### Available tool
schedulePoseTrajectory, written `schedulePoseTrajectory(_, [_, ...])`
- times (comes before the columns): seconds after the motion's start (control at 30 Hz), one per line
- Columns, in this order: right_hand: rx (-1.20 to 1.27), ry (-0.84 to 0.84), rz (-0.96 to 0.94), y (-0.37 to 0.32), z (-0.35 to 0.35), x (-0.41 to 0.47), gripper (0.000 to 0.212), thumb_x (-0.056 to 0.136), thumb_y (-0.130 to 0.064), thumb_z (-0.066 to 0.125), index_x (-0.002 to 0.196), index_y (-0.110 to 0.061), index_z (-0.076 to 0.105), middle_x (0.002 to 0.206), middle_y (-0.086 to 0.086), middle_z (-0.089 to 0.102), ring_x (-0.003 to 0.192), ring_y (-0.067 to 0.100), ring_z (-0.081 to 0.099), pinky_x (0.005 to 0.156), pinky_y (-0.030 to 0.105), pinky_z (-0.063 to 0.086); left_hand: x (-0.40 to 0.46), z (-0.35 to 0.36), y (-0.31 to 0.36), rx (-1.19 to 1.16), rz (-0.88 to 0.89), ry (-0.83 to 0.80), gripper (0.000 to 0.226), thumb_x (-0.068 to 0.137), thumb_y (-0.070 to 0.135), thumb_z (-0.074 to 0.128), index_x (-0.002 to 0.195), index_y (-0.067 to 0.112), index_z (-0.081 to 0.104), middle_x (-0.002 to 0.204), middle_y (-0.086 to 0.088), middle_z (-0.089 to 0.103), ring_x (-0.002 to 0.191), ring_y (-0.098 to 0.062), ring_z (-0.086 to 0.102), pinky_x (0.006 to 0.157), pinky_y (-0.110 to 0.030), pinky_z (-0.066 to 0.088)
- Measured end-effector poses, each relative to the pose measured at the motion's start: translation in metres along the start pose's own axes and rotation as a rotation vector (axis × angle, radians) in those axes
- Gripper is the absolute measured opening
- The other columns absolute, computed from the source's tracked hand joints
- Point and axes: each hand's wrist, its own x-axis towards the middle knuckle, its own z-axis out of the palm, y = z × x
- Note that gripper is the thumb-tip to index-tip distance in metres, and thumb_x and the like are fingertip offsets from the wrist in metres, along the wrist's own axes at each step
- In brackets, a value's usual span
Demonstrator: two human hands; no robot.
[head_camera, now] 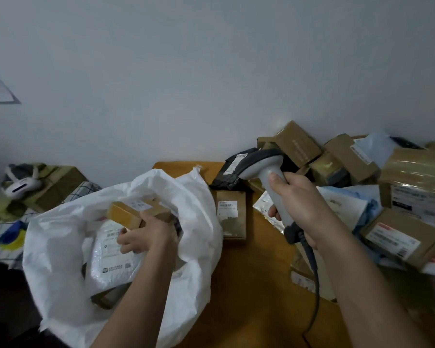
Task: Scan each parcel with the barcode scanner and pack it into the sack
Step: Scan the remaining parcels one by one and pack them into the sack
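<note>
Midway through, by the look of it. Left hand (146,232) over the mouth of the white sack (68,249), fingers curled round a small brown box (133,212) with its label up, held just above the opening and not yet let go. Already inside the sack: a white padded mailer (111,259) and the edge of another brown carton lower down, partly hidden. Right hand (301,207) raised over the table (256,285), fingers wrapped tight round the grey handle of the barcode scanner (269,177), head pointing away toward the wall, cable trailing down. Plenty left: a flat brown parcel (231,214) lying on the table just beside the sack, a black mailer (232,169) behind it, and a heap of cartons (357,167) and bags stacked along the right against the wall. Probably only a small share packed so far.
</note>
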Motion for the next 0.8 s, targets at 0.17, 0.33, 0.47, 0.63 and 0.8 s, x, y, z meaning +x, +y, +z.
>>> schedulePoseTrajectory(0.17, [0.037,-0.016,0.041,0.012,0.007,0.012,0.022,0.1,-0.037,0.045,0.092,-0.022,0.059,0.062,0.003,0.062,0.054,0.011,0.061,0.066,0.036,0.05,0.001,0.0,-0.004,0.127,0.244,-0.006,0.053,0.086,0.009,0.065,0.131,0.012,0.039,0.141,-0.013,0.03,0.128,-0.033,0.038,0.109,-0.044,0.035])
schedulePoseTrajectory(0.33, [0.034,0.068,0.101,0.019,-0.001,0.021,0.02,0.102,-0.04,0.042,0.088,-0.029,0.052,0.073,0.007,0.061,0.041,-0.001,0.057,0.057,0.028,0.039,-0.032,0.024,-0.028,0.265,0.516,-0.532,0.039,0.087,0.011,0.061,0.121,0.018,0.046,0.126,-0.005,0.041,0.114,-0.024,0.049,0.099,-0.042,0.047])
schedulePoseTrajectory(0.47, [0.017,0.125,0.144,0.028,-0.016,0.029,0.022,0.1,-0.041,0.043,0.089,-0.027,0.055,0.059,0.001,0.063,0.046,0.005,0.057,0.054,0.026,0.04,-0.065,0.052,-0.07,0.631,0.678,-0.978,0.044,0.093,0.015,0.059,0.136,0.015,0.047,0.138,-0.006,0.045,0.124,-0.02,0.048,0.099,-0.034,0.047])
schedulePoseTrajectory(0.63, [0.015,0.148,0.174,0.045,-0.035,0.043,0.026,0.1,-0.037,0.044,0.091,-0.02,0.06,0.07,0.007,0.064,0.043,0.002,0.056,0.056,0.029,0.043,-0.072,0.082,-0.116,1.121,0.672,-1.155,0.049,0.094,0.021,0.053,0.139,0.007,0.041,0.14,-0.013,0.044,0.124,-0.031,0.048,0.101,-0.038,0.04])
schedulePoseTrajectory(0.8, [0.015,0.162,0.2,0.058,-0.049,0.065,0.025,0.1,-0.036,0.044,0.09,-0.022,0.061,0.068,0.008,0.064,0.048,0.005,0.058,0.058,0.03,0.045,-0.065,0.106,-0.141,1.238,0.596,-1.308,0.036,0.095,0.013,0.051,0.13,0.006,0.049,0.127,-0.013,0.056,0.115,-0.026,0.057,0.098,-0.038,0.05])
